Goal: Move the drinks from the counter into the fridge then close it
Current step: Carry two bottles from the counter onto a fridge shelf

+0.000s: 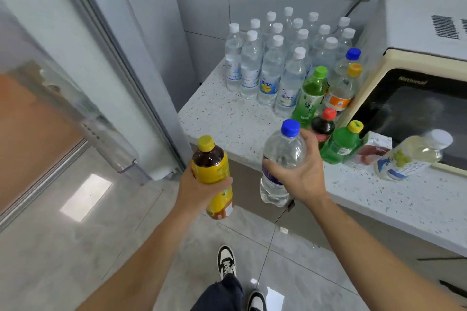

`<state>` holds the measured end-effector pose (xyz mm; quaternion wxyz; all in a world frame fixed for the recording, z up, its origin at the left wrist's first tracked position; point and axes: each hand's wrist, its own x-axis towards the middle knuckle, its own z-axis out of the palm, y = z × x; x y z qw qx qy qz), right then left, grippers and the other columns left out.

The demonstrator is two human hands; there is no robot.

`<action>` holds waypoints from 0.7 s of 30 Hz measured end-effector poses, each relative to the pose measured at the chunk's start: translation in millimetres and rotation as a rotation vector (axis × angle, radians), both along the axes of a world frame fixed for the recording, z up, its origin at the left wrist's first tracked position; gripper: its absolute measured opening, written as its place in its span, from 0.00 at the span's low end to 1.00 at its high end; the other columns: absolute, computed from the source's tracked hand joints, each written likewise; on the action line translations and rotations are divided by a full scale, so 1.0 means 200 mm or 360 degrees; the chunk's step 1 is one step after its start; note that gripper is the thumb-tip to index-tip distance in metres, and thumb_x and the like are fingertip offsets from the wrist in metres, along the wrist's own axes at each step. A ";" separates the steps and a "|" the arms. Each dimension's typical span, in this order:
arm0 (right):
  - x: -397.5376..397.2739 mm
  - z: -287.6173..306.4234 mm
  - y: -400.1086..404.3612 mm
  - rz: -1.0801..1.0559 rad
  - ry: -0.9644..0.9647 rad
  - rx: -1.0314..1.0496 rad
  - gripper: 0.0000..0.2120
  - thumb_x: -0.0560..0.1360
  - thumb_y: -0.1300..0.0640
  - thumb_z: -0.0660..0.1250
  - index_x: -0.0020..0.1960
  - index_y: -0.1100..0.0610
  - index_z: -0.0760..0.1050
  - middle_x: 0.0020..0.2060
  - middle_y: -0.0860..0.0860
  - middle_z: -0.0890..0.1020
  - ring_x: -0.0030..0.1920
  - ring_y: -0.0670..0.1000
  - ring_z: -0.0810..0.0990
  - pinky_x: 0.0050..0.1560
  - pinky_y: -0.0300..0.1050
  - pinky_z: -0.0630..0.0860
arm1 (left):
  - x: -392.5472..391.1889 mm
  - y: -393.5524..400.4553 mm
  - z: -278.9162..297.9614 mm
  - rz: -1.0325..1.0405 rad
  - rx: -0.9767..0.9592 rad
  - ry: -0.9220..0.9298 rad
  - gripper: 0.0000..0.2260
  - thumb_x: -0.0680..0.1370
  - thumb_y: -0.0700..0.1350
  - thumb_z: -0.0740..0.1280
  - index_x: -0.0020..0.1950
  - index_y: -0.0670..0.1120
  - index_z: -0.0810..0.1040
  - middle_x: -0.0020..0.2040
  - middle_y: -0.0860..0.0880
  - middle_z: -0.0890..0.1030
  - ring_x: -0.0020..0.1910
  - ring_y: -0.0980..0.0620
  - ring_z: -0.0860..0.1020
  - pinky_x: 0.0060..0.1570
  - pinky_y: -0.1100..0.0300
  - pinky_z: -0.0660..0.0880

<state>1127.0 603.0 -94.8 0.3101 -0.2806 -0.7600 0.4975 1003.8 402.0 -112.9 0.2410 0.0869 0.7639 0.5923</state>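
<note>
Head view: my left hand (pixel 199 184) grips a yellow-labelled tea bottle (pixel 214 177), my right hand (pixel 300 171) a blue-capped water bottle (pixel 280 161). Both hang off the counter edge (pixel 227 144), over open floor (pixel 126 235). Fridge door (pixel 75 70) stands open left.

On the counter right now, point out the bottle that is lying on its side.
The white-capped bottle of pale yellowish drink in front of the microwave. It lies tipped over, cap pointing right, while every other bottle on the counter stands upright.

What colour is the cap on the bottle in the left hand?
Yellow, on the yellow-labelled bottle held by the left hand; head view.
</note>
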 end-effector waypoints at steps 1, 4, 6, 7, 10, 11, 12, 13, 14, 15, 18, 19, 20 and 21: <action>0.01 0.00 -0.05 0.0039 -0.0017 -0.0018 0.36 0.59 0.48 0.80 0.60 0.32 0.64 0.53 0.27 0.74 0.55 0.33 0.75 0.52 0.30 0.72 | 0.03 -0.06 -0.01 0.0029 0.0002 -0.0022 0.36 0.53 0.53 0.80 0.60 0.49 0.78 0.51 0.48 0.85 0.50 0.48 0.84 0.53 0.43 0.81; -0.01 -0.05 -0.20 0.0215 -0.0084 -0.0134 0.35 0.59 0.48 0.79 0.60 0.33 0.65 0.51 0.30 0.76 0.52 0.36 0.78 0.50 0.39 0.75 | 0.11 -0.26 -0.03 0.0125 -0.0007 -0.0042 0.32 0.55 0.51 0.81 0.58 0.54 0.79 0.50 0.51 0.85 0.49 0.50 0.84 0.52 0.45 0.81; -0.05 -0.08 -0.33 0.0342 -0.0104 -0.0166 0.36 0.60 0.48 0.79 0.61 0.35 0.65 0.52 0.33 0.77 0.52 0.39 0.79 0.50 0.42 0.77 | 0.13 -0.40 -0.04 0.0224 -0.0002 -0.0034 0.30 0.55 0.51 0.80 0.57 0.57 0.79 0.49 0.53 0.85 0.48 0.53 0.84 0.50 0.49 0.82; -0.08 -0.09 -0.39 0.0407 -0.0113 -0.0164 0.36 0.60 0.48 0.79 0.62 0.35 0.65 0.53 0.32 0.77 0.53 0.39 0.79 0.50 0.42 0.76 | 0.14 -0.47 -0.04 0.0280 0.0009 -0.0036 0.30 0.55 0.51 0.81 0.56 0.59 0.79 0.49 0.54 0.85 0.47 0.54 0.84 0.48 0.51 0.82; -0.17 -0.13 -0.61 0.0584 -0.0146 -0.0187 0.37 0.59 0.47 0.79 0.62 0.33 0.65 0.55 0.32 0.76 0.55 0.37 0.77 0.52 0.39 0.75 | 0.14 -0.69 -0.05 0.0435 0.0065 -0.0060 0.30 0.55 0.49 0.81 0.55 0.61 0.79 0.49 0.53 0.85 0.48 0.53 0.84 0.46 0.54 0.81; -0.20 -0.14 -0.69 0.0646 -0.0162 -0.0181 0.37 0.59 0.46 0.79 0.61 0.32 0.65 0.55 0.32 0.76 0.55 0.37 0.77 0.52 0.38 0.75 | 0.13 -0.77 -0.05 0.0501 0.0074 -0.0071 0.30 0.56 0.49 0.81 0.56 0.61 0.80 0.49 0.52 0.85 0.48 0.52 0.85 0.47 0.51 0.81; -0.24 -0.15 -0.76 0.0715 -0.0178 -0.0171 0.36 0.59 0.47 0.79 0.61 0.33 0.65 0.55 0.32 0.76 0.56 0.38 0.78 0.53 0.38 0.74 | 0.12 -0.86 -0.06 0.0564 0.0087 -0.0078 0.30 0.56 0.48 0.81 0.56 0.60 0.80 0.49 0.51 0.85 0.49 0.49 0.84 0.48 0.47 0.82; -0.28 -0.16 -0.84 0.0786 -0.0195 -0.0170 0.36 0.59 0.48 0.79 0.61 0.35 0.66 0.55 0.33 0.76 0.55 0.39 0.78 0.54 0.39 0.74 | 0.10 -0.94 -0.08 0.0624 0.0093 -0.0086 0.30 0.56 0.47 0.81 0.57 0.58 0.79 0.49 0.50 0.85 0.50 0.46 0.84 0.50 0.43 0.82; -0.32 -0.17 -0.92 0.0855 -0.0208 -0.0173 0.36 0.60 0.51 0.80 0.61 0.36 0.66 0.55 0.33 0.76 0.55 0.40 0.78 0.54 0.39 0.75 | 0.08 -1.03 -0.09 0.0685 0.0093 -0.0100 0.31 0.56 0.47 0.81 0.58 0.56 0.79 0.49 0.49 0.85 0.51 0.44 0.84 0.51 0.40 0.81; -0.37 -0.18 -1.00 0.0918 -0.0216 -0.0172 0.36 0.60 0.53 0.81 0.61 0.37 0.67 0.55 0.33 0.76 0.55 0.40 0.78 0.55 0.37 0.74 | 0.06 -1.12 -0.11 0.0752 0.0093 -0.0124 0.32 0.56 0.48 0.82 0.59 0.55 0.79 0.50 0.48 0.85 0.51 0.42 0.84 0.51 0.39 0.80; -0.54 -0.21 -1.26 0.1050 -0.0248 -0.0162 0.35 0.62 0.58 0.82 0.60 0.39 0.68 0.54 0.33 0.76 0.56 0.39 0.77 0.56 0.31 0.71 | -0.04 -1.38 -0.15 0.0934 0.0071 -0.0158 0.34 0.54 0.51 0.82 0.59 0.56 0.79 0.51 0.51 0.85 0.52 0.45 0.84 0.51 0.44 0.81; -0.61 -0.22 -1.35 0.1073 -0.0265 -0.0169 0.35 0.62 0.58 0.82 0.61 0.39 0.68 0.55 0.34 0.76 0.57 0.39 0.77 0.57 0.33 0.71 | -0.09 -1.47 -0.17 0.0978 0.0066 -0.0160 0.35 0.54 0.52 0.82 0.60 0.57 0.78 0.52 0.51 0.85 0.52 0.47 0.84 0.52 0.45 0.81; -0.67 -0.22 -1.43 0.1086 -0.0272 -0.0179 0.35 0.62 0.58 0.82 0.61 0.39 0.68 0.55 0.35 0.76 0.57 0.40 0.77 0.59 0.36 0.72 | -0.14 -1.55 -0.17 0.1014 0.0071 -0.0158 0.35 0.53 0.52 0.82 0.60 0.57 0.78 0.53 0.51 0.85 0.52 0.48 0.84 0.52 0.45 0.81; -0.75 -0.22 -1.52 0.1095 -0.0265 -0.0183 0.35 0.61 0.58 0.82 0.61 0.39 0.69 0.55 0.35 0.77 0.57 0.41 0.78 0.59 0.37 0.72 | -0.19 -1.64 -0.18 0.1046 0.0080 -0.0153 0.36 0.53 0.53 0.82 0.61 0.57 0.77 0.53 0.51 0.85 0.52 0.48 0.84 0.52 0.45 0.81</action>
